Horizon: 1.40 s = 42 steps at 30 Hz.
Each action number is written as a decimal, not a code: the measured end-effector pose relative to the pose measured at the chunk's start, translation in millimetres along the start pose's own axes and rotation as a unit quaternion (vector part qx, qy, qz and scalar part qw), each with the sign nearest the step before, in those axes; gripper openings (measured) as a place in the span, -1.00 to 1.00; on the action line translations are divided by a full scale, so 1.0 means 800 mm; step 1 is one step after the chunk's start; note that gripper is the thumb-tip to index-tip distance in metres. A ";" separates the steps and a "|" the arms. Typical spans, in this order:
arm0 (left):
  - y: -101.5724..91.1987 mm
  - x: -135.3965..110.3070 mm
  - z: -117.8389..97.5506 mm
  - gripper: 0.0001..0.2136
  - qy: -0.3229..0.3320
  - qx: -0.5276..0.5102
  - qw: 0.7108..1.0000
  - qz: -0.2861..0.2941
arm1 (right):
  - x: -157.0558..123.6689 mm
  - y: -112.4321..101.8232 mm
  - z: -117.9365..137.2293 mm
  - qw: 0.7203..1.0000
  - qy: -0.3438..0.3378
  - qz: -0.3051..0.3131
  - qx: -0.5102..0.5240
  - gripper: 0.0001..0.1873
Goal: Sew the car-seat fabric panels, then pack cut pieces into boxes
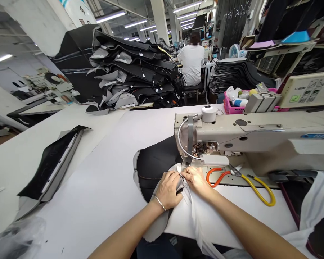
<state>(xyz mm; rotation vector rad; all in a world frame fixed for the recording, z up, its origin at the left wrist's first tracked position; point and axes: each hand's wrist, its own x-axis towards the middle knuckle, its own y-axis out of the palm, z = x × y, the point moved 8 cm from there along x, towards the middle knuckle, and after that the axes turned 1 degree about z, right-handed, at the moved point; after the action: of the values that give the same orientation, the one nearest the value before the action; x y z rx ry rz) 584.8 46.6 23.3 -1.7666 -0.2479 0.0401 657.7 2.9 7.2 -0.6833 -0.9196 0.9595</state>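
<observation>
Black cover (153, 163) and white strip (192, 210) pinched by left hand (169, 189), right hand (197, 181) at machine (245, 135); seam seemingly barely begun.

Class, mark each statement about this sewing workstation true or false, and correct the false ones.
1. The left hand and right hand are on the fabric pieces at the sewing machine. True.
2. The right hand holds the scissors. False: they lie untouched on the machine bed.
3. A bracelet circles the left wrist. True.
4. The basket behind the machine is blue. False: it is pink.
</observation>
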 end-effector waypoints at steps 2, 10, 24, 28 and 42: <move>0.000 0.000 0.005 -0.50 -0.023 -0.002 1.000 -0.006 | 0.000 0.000 0.006 0.999 -0.020 0.017 -0.027 -0.77; 0.005 0.001 0.015 -0.40 -0.072 0.018 0.997 0.024 | -0.002 -0.005 0.013 0.996 -0.069 0.044 -0.040 -0.72; 0.006 0.061 0.009 -0.48 -0.061 0.022 0.998 0.014 | 0.009 -0.006 -0.044 0.990 0.024 0.043 0.132 -0.65; 0.012 0.068 0.002 -0.54 -0.061 0.030 0.997 0.019 | 0.004 -0.023 -0.046 0.989 0.035 0.055 0.134 -0.68; 0.019 0.066 -0.007 -0.52 -0.064 0.037 0.997 0.014 | -0.001 -0.020 -0.050 0.997 -0.007 0.030 0.077 -0.71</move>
<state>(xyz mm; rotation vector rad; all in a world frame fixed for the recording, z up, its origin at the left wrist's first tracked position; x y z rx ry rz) 639.4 48.1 15.8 -1.6960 -0.3112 0.1800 698.5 -8.0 1.7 -0.5767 -0.8326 1.0777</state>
